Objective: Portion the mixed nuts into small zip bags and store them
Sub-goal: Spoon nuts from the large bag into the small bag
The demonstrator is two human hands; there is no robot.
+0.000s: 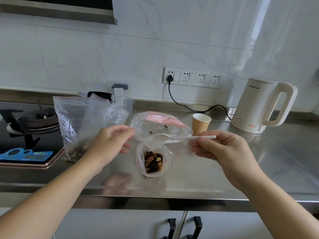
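Note:
A small clear zip bag stands on the steel counter with mixed nuts inside. Just above it, another clear bag with a pink strip hangs with a few nuts in it; my left hand pinches its left edge. My right hand pinches the handle of a white plastic spoon, whose empty bowl points left at that bag's mouth. A large zip bag with nuts at its bottom stands upright behind my left hand.
A brown paper cup stands behind the bags. A white electric kettle sits at the back right, its black cord running to the wall sockets. A gas hob fills the left. The counter's front edge runs below my arms.

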